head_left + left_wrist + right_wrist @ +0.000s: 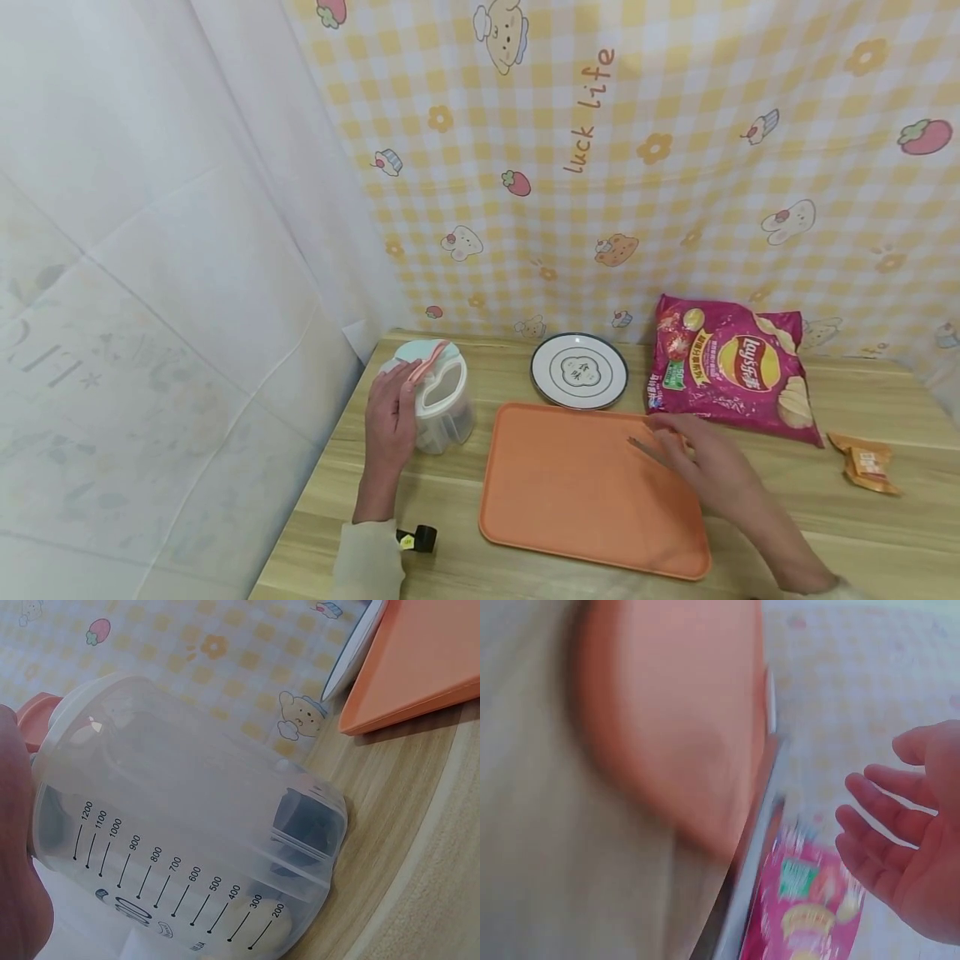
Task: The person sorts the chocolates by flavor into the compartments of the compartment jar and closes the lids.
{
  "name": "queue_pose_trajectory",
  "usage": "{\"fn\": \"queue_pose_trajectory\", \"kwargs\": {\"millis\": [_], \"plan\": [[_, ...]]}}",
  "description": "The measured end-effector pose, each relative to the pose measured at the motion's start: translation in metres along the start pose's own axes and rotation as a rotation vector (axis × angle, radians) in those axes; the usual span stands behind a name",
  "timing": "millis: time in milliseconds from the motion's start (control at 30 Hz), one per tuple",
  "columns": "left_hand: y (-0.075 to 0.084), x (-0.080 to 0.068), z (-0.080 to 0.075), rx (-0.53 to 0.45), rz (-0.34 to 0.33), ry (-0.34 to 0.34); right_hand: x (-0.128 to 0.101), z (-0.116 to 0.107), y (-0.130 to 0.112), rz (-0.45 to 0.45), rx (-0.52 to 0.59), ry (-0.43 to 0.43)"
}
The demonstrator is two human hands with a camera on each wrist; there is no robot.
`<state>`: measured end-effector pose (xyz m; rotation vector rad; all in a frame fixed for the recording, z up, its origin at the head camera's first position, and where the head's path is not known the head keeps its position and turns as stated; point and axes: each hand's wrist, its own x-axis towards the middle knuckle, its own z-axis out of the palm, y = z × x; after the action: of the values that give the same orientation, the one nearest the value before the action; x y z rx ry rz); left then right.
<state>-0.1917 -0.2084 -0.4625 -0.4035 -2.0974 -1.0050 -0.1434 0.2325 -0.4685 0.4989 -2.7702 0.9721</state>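
A clear plastic storage jar (pixel 442 421) with measure marks and a pale blue and white lid stands at the table's left. My left hand (pixel 392 412) grips the jar at its lid, next to the raised pink flap (pixel 430 363). Through the wall of the jar (pixel 187 802), dark and cream shapes show low down. My right hand (pixel 693 458) is over the orange tray's (pixel 570 483) right side. Below it runs a slim two-pronged metal tool (pixel 754 847), partly hidden in the head view. Loosely bent and spread, the right hand's fingers (pixel 881 802) have nothing between them.
Behind the tray lies a white plate (pixel 581 371) with a dark rim. A purple crisps bag (pixel 731 367) leans at the back right, and a small orange packet (pixel 866 462) lies beyond it. Near my left sleeve is a black object (pixel 423 538) with a yellow label.
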Motion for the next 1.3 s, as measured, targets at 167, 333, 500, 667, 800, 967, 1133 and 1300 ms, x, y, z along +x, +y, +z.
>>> {"fn": "queue_pose_trajectory", "kwargs": {"millis": [167, 333, 500, 667, 800, 967, 1133, 1300], "plan": [[0.000, 0.000, -0.001, -0.004, -0.008, 0.000, 0.028, 0.020, -0.026, -0.091, 0.081, -0.007], [0.001, 0.001, -0.001, -0.008, -0.008, -0.005, 0.062, 0.044, -0.052, -0.210, 0.165, -0.059], [0.001, 0.001, 0.000, -0.008, -0.005, -0.009, 0.095, 0.068, -0.076, -0.338, 0.262, -0.112], [0.001, 0.000, 0.000, -0.002, -0.001, -0.010, 0.123, 0.086, -0.100, -0.351, 0.358, -0.169], [0.001, 0.000, -0.001, 0.006, -0.007, -0.008, 0.140, 0.096, -0.119, -0.355, 0.413, -0.209], [0.000, 0.000, -0.002, 0.011, -0.008, -0.009, 0.155, 0.103, -0.137, -0.382, 0.453, -0.244], [-0.001, 0.000, -0.002, 0.011, -0.006, -0.018, 0.168, 0.105, -0.151, -0.407, 0.461, -0.226], [0.000, 0.000, -0.002, 0.020, -0.010, -0.023, 0.177, 0.105, -0.162, -0.411, 0.457, -0.237]]}}
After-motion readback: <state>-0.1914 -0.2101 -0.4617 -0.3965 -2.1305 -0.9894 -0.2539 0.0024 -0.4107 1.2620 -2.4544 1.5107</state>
